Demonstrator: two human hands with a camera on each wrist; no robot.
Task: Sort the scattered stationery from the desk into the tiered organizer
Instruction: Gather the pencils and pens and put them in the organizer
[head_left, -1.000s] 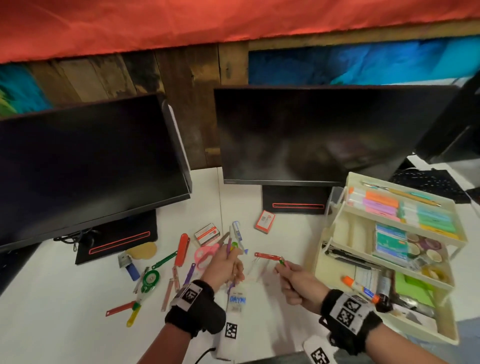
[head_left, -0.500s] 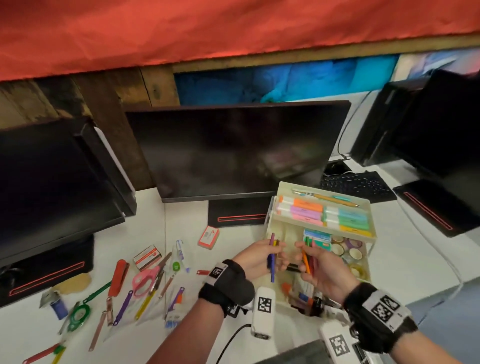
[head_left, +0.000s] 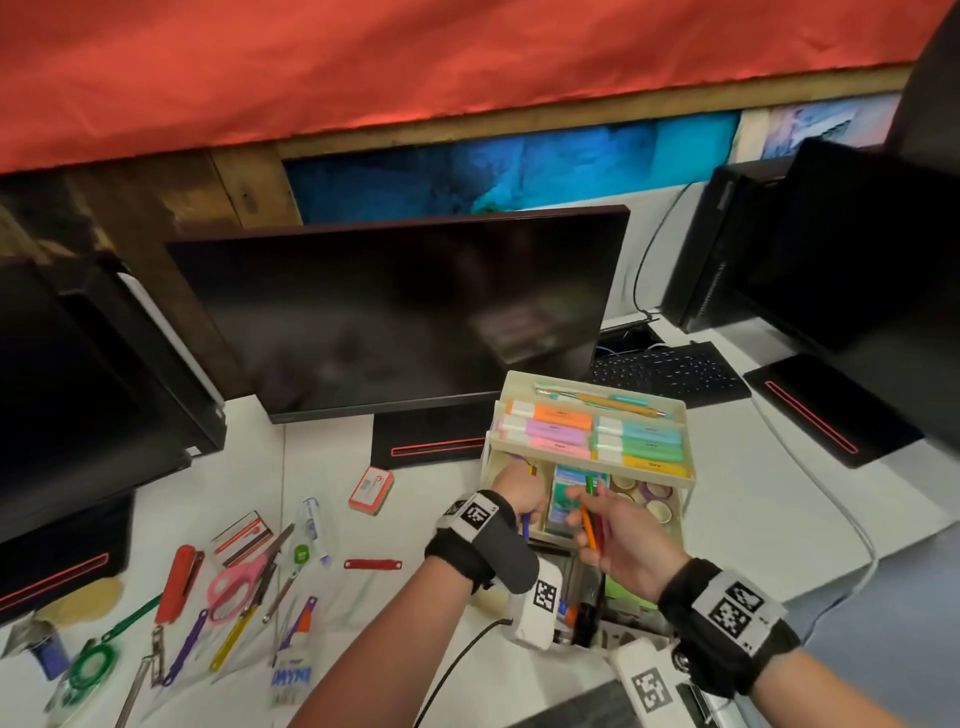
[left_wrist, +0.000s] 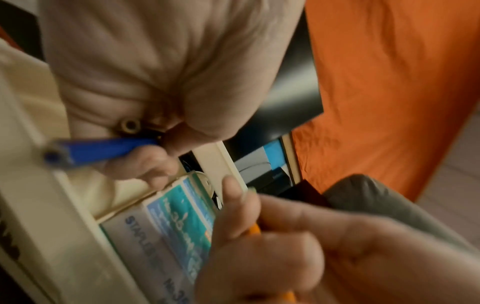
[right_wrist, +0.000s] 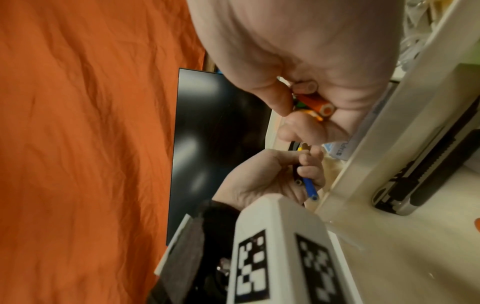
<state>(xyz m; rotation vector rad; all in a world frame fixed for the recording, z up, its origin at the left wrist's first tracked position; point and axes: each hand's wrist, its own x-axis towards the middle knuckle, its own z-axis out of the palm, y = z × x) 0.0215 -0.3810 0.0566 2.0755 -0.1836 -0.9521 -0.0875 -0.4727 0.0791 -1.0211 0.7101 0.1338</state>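
**Pencils at the middle tier, drop not yet made**

Far left of desk (head_left: 249, 467): loose stationery not yet sorted — pink scissors (head_left: 236, 582), red cutter (head_left: 178, 582), green tape dispenser (head_left: 88, 667), assorted clips and pens, small red-and-white box (head_left: 370, 490). All well apart from the organizer.

Left hand (head_left: 518, 493): fingers curled round a small bundle, a blue pencil (left_wrist: 101, 149) the clearest of it; another pencil end shows beside it. Hand sits in the left compartment of the middle tier.

Tiered organizer (head_left: 680, 512): cream, stepped. Highlighters (head_left: 550, 431) fill the top tier; a staples box (left_wrist: 179, 222) lies in the middle tier, tape rolls (head_left: 649, 493) to its right.

Right hand (head_left: 618, 535): grasping several coloured pencils, an orange pencil (right_wrist: 315, 103) foremost, held just above the staples box.

Step in hand, as judged: depositing pencils into the middle tier. Next move likely calls for lowering the bundles lengthwise into the free left compartment, then loosening the fingers; the compartment looks short, so pencils may need tilting. Then back left for the remainder.
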